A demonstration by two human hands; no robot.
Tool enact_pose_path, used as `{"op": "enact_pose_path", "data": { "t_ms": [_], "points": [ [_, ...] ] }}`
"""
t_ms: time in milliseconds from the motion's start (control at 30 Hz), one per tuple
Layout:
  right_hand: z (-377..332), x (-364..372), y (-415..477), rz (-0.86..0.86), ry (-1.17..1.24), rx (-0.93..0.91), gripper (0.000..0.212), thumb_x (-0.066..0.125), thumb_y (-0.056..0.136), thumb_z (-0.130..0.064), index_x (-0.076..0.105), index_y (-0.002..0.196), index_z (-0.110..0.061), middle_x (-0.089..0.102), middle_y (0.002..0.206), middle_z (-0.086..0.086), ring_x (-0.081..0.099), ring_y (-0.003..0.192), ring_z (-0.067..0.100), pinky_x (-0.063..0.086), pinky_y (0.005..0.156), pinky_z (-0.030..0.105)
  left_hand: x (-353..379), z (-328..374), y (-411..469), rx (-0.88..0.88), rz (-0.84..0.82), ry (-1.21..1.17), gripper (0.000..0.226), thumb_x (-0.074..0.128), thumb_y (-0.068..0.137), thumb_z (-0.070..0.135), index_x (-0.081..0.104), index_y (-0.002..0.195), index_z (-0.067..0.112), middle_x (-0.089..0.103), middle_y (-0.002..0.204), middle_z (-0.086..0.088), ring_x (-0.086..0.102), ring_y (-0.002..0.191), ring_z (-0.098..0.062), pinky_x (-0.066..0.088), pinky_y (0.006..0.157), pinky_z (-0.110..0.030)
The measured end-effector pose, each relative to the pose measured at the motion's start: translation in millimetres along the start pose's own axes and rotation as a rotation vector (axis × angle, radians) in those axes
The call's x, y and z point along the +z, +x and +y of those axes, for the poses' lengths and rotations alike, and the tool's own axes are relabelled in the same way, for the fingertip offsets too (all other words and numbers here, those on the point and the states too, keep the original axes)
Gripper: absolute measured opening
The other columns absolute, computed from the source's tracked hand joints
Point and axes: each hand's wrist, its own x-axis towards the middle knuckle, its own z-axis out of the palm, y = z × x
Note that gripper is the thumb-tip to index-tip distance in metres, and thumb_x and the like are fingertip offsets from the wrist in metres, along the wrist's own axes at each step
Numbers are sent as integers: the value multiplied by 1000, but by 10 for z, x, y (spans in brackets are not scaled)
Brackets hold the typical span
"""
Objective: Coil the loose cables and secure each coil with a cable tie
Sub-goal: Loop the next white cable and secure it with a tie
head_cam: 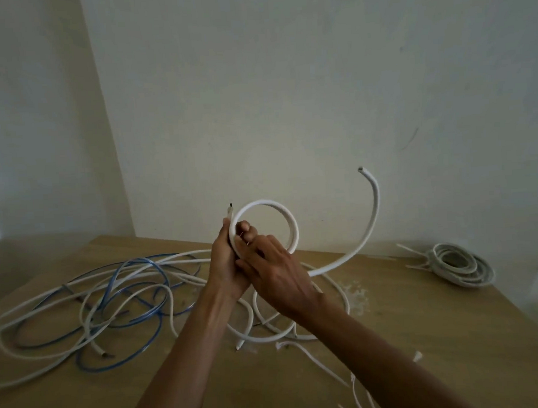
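Cable (pixel 271 203) on 1st loop, gripped by left hand (pixel 226 268) & right hand (pixel 276 273); one coil (pixel 461 267) at right looks tied (tangle (pixel 110 299) mid-left not yet done).

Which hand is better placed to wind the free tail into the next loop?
Likely the right hand: the white cable's tail sweeps to its side, while the left hand grips the loop.

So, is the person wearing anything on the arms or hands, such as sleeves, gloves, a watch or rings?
No. The left hand and the right hand are bare: no gloves, and no ring shows. The left forearm and the right forearm are bare to the frame edge, with no sleeve, watch or bracelet visible.
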Motion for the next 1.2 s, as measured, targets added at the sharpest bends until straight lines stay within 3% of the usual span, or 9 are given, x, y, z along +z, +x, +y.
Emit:
{"op": "enact_pose_path", "data": {
  "t_ms": [167, 267, 600, 733, 833, 900, 1000, 1100, 1200],
  "points": [
    [255, 33, -198, 109, -76, -183, 23, 69, 96, -22, 72, 112, -5, 52, 113, 5, 50, 86, 20, 45, 54, 33, -151, -118, 29, -89, 69, -85, 57, 32, 107, 47, 43, 59, 18, 40, 55, 4, 46, 53, -13, 49, 56, -25],
    [388, 141, -397, 113, -117, -276, 17, 71, 95, -20, 76, 106, -7, 65, 120, 4, 58, 94, 19, 49, 63, 29, -237, -283, 41, -158, 202, -95, 60, 34, 105, 39, 35, 47, 22, 30, 43, 7, 34, 35, -9, 32, 30, -18],
    [465, 143, -886, -93, -9, -113, 3, 50, 96, -9, 50, 98, -10, 57, 87, 13, 48, 74, 26, 45, 59, 43, -440, -494, 183, -141, 423, -134, 56, 31, 100, 36, 30, 46, 22, 21, 39, 6, 17, 28, -10, 17, 35, -15],
    [661, -132, -844, 210, -120, 264, 15, 56, 94, -17, 63, 97, -5, 61, 96, 12, 52, 86, 25, 43, 74, 37, -537, -399, 230, -22, 504, -122, 47, 32, 101, 38, 26, 56, 23, 20, 39, 6, 16, 30, -12, 16, 37, -15],
    [836, -463, -657, 394, 54, 812, 26, 62, 98, -25, 56, 113, -6, 59, 85, 2, 54, 72, 16, 40, 63, 26, -552, -346, 250, 30, 468, -82, 53, 32, 101, 39, 28, 51, 23, 19, 40, 6, 16, 31, -11, 15, 38, -17],
    [987, -600, -609, 244, 191, 1093, 39, 61, 99, -37, 52, 126, -11, 63, 73, -3, 60, 63, 9, 40, 54, 22, -525, -373, 249, 23, 425, -1, 55, 34, 101, 41, 29, 49, 24, 19, 41, 6, 15, 33, -11, 15, 38, -18],
    [1194, -714, -657, 88, 368, 1138, 32, 52, 105, -35, 61, 123, -10, 67, 61, 1, 60, 51, 9, 44, 51, 22, -485, -405, 236, 16, 362, 90, 57, 36, 101, 42, 29, 47, 24, 17, 41, 6, 14, 34, -11, 15, 39, -18],
    [1236, -840, -624, 93, 864, 1268, 42, 34, 109, -30, 64, 124, -4, 76, 84, 15, 65, 64, 19, 47, 58, 28, -481, -379, 222, 75, 295, 236, 60, 38, 103, 45, 30, 47, 25, 18, 41, 6, 14, 35, -10, 13, 42, -23],
    [1236, -929, -586, 39, 1204, 1442, 65, 36, 103, -58, 69, 114, -3, 74, 94, 20, 69, 74, 23, 52, 65, 31, -448, -336, 198, 241, 210, 565, 59, 44, 99, 49, 33, 46, 27, 19, 42, 4, 16, 38, -11, 13, 46, -26]
  ]
}}
